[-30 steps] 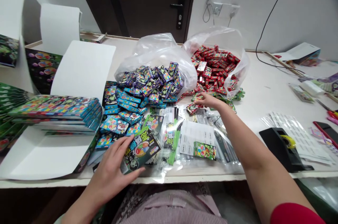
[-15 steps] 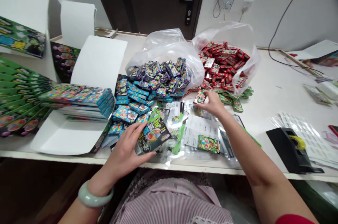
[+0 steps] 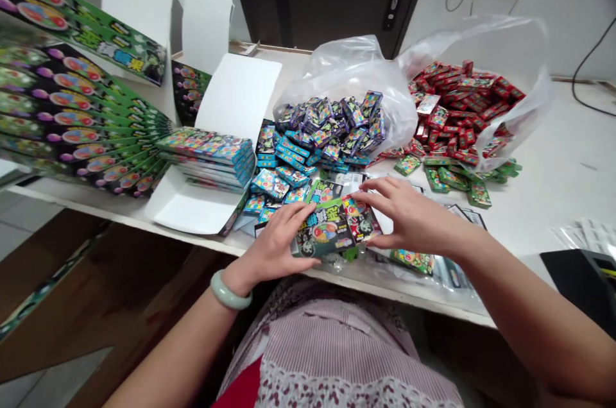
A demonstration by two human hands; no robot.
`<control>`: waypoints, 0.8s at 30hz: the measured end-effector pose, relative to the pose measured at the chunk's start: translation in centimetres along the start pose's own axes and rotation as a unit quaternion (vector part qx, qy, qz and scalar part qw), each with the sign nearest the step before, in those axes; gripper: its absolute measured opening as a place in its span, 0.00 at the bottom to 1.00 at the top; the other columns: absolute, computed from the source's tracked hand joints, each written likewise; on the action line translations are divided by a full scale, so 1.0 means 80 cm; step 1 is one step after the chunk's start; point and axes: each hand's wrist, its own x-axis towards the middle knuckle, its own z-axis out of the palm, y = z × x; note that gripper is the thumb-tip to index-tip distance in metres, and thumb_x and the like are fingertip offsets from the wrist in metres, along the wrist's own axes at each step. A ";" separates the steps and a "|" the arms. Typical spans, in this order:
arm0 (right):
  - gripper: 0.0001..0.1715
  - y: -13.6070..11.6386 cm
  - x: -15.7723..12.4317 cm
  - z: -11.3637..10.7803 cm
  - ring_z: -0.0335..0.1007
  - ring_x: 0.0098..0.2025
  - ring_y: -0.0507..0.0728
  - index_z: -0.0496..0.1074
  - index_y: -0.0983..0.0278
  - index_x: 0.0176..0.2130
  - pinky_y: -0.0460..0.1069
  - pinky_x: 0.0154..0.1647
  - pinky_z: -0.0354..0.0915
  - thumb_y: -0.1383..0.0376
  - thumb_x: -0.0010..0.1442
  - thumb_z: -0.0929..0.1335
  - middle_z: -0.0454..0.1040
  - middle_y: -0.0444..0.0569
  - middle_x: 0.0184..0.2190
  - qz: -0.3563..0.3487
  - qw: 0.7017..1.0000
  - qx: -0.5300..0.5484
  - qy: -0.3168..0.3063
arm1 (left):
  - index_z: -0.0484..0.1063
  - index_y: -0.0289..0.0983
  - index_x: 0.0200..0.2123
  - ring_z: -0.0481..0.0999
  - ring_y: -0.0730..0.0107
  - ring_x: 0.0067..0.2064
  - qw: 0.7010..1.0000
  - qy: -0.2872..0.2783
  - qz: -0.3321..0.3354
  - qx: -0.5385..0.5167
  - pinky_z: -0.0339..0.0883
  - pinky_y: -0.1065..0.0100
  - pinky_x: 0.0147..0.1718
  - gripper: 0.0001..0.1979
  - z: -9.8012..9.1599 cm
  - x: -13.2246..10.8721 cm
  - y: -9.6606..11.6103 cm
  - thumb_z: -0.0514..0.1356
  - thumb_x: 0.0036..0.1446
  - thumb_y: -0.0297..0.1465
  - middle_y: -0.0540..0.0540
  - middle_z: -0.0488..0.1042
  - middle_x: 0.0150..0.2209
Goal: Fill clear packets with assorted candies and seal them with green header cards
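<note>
Dark pack (image 3: 323, 233) at centre of frame, gripped at left end by part-closed left hand (image 3: 276, 240). Red box (image 3: 362, 221) just against its right end, pinched by part-closed right hand (image 3: 409, 219). Possible slip from light fingertip pinch; possible crumpled edge if pressed together askew.

A dark, green-edged packet (image 3: 321, 238) tilts picture-side up, a small red-and-black box (image 3: 362, 222) right up against its right edge.

Glossy packet (image 3: 321, 236), crinkled plastic bags (image 3: 347, 77)
</note>
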 end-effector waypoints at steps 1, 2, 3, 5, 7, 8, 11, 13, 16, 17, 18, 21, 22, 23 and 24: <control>0.36 -0.001 0.001 0.000 0.65 0.53 0.67 0.65 0.63 0.58 0.62 0.52 0.65 0.54 0.54 0.72 0.68 0.60 0.52 -0.001 1.000 -0.010 0.001 | 0.46 0.42 0.67 0.61 0.48 0.60 1.000 -0.001 0.000 -0.009 0.60 0.47 0.58 0.49 0.000 -0.001 0.000 0.69 0.48 0.40 0.37 0.60 0.59; 0.35 -0.002 0.002 -0.001 0.65 0.52 0.67 0.64 0.63 0.58 0.62 0.51 0.66 0.55 0.54 0.72 0.68 0.60 0.52 -0.001 1.000 -0.015 0.006 | 0.47 0.42 0.67 0.61 0.48 0.60 1.000 -0.001 0.000 -0.016 0.60 0.47 0.59 0.48 -0.001 -0.001 -0.001 0.69 0.48 0.40 0.37 0.60 0.59; 0.35 -0.002 0.002 -0.002 0.66 0.52 0.67 0.64 0.63 0.58 0.62 0.50 0.67 0.55 0.54 0.72 0.67 0.60 0.52 0.002 1.000 -0.017 0.014 | 0.47 0.42 0.67 0.62 0.48 0.60 1.000 0.002 -0.003 -0.021 0.59 0.47 0.59 0.48 -0.001 -0.002 -0.001 0.69 0.47 0.41 0.37 0.60 0.59; 0.35 -0.003 0.002 -0.004 0.65 0.53 0.67 0.62 0.63 0.58 0.61 0.50 0.67 0.56 0.54 0.72 0.66 0.61 0.53 0.019 0.998 -0.016 0.052 | 0.48 0.42 0.66 0.62 0.48 0.60 1.000 0.010 -0.013 -0.025 0.60 0.46 0.59 0.48 -0.001 -0.003 -0.003 0.69 0.47 0.42 0.37 0.60 0.58; 0.36 -0.004 0.001 -0.005 0.64 0.55 0.67 0.60 0.64 0.59 0.62 0.51 0.66 0.58 0.54 0.72 0.64 0.62 0.54 0.047 0.993 -0.020 0.102 | 0.48 0.42 0.66 0.63 0.49 0.59 0.999 0.022 -0.026 -0.030 0.60 0.46 0.59 0.48 -0.001 -0.004 -0.004 0.69 0.46 0.42 0.37 0.59 0.58; 0.37 -0.005 0.001 -0.003 0.63 0.55 0.68 0.60 0.64 0.59 0.62 0.52 0.66 0.59 0.54 0.72 0.63 0.63 0.54 0.059 0.991 -0.023 0.120 | 0.48 0.43 0.66 0.63 0.49 0.59 0.999 0.027 -0.030 -0.034 0.60 0.46 0.59 0.49 0.000 -0.005 -0.004 0.70 0.46 0.42 0.37 0.59 0.58; 0.38 -0.013 0.000 0.004 0.62 0.57 0.68 0.59 0.63 0.59 0.63 0.54 0.64 0.59 0.54 0.72 0.62 0.62 0.56 0.072 0.990 -0.017 0.122 | 0.49 0.42 0.66 0.62 0.49 0.60 0.998 0.035 -0.027 -0.038 0.59 0.47 0.59 0.49 0.001 -0.007 -0.004 0.70 0.45 0.43 0.38 0.59 0.59; 0.38 -0.019 -0.002 0.009 0.61 0.57 0.68 0.59 0.63 0.60 0.63 0.55 0.64 0.58 0.54 0.72 0.62 0.62 0.56 0.066 0.993 -0.006 0.101 | 0.49 0.42 0.66 0.61 0.49 0.60 0.998 0.044 -0.026 -0.033 0.59 0.47 0.59 0.48 0.002 -0.008 -0.004 0.70 0.46 0.43 0.37 0.59 0.59; 0.38 -0.022 -0.004 0.012 0.61 0.57 0.68 0.59 0.63 0.60 0.63 0.56 0.63 0.58 0.54 0.72 0.61 0.62 0.57 0.043 0.997 0.007 0.070 | 0.50 0.40 0.66 0.62 0.48 0.59 0.998 0.054 -0.021 -0.022 0.60 0.46 0.58 0.49 0.003 -0.009 -0.003 0.70 0.45 0.43 0.37 0.60 0.58; 0.38 -0.021 -0.005 0.012 0.61 0.57 0.68 0.59 0.63 0.60 0.63 0.56 0.63 0.58 0.54 0.72 0.61 0.62 0.57 0.032 0.998 0.016 0.059 | 0.49 0.40 0.66 0.63 0.48 0.59 0.998 0.052 -0.017 -0.018 0.60 0.46 0.58 0.49 0.003 -0.009 -0.002 0.70 0.45 0.43 0.37 0.60 0.58; 0.38 -0.019 -0.005 0.011 0.61 0.57 0.68 0.60 0.62 0.60 0.63 0.55 0.64 0.58 0.54 0.72 0.61 0.61 0.57 0.020 0.998 0.029 0.047 | 0.49 0.40 0.66 0.63 0.48 0.59 0.999 0.047 -0.012 -0.014 0.60 0.46 0.58 0.49 0.004 -0.009 -0.001 0.70 0.45 0.43 0.37 0.60 0.58; 0.39 -0.013 -0.006 0.008 0.63 0.56 0.66 0.60 0.58 0.60 0.63 0.54 0.65 0.58 0.52 0.73 0.62 0.59 0.56 0.004 0.997 0.077 0.018 | 0.47 0.41 0.66 0.63 0.49 0.59 0.999 0.029 -0.011 -0.010 0.61 0.47 0.57 0.49 0.004 -0.011 0.001 0.69 0.46 0.41 0.37 0.60 0.58; 0.39 -0.012 -0.007 0.008 0.63 0.56 0.66 0.60 0.57 0.59 0.63 0.54 0.65 0.58 0.52 0.74 0.62 0.59 0.56 0.006 0.996 0.088 0.015 | 0.47 0.41 0.66 0.63 0.49 0.59 0.999 0.026 -0.015 -0.010 0.61 0.47 0.57 0.50 0.003 -0.011 0.002 0.69 0.46 0.41 0.37 0.60 0.58; 0.39 -0.012 -0.007 0.008 0.62 0.56 0.66 0.60 0.57 0.59 0.63 0.54 0.65 0.58 0.52 0.74 0.62 0.59 0.56 0.008 0.995 0.096 0.013 | 0.47 0.41 0.66 0.63 0.49 0.59 0.999 0.024 -0.019 -0.009 0.61 0.48 0.57 0.50 0.003 -0.012 0.002 0.70 0.46 0.41 0.37 0.60 0.58; 0.38 -0.013 -0.007 0.008 0.62 0.56 0.66 0.60 0.58 0.59 0.63 0.54 0.65 0.59 0.52 0.73 0.62 0.59 0.56 0.010 0.995 0.101 0.013 | 0.47 0.41 0.66 0.63 0.48 0.59 0.999 0.023 -0.022 -0.009 0.61 0.48 0.57 0.50 0.003 -0.013 0.003 0.70 0.45 0.41 0.37 0.60 0.58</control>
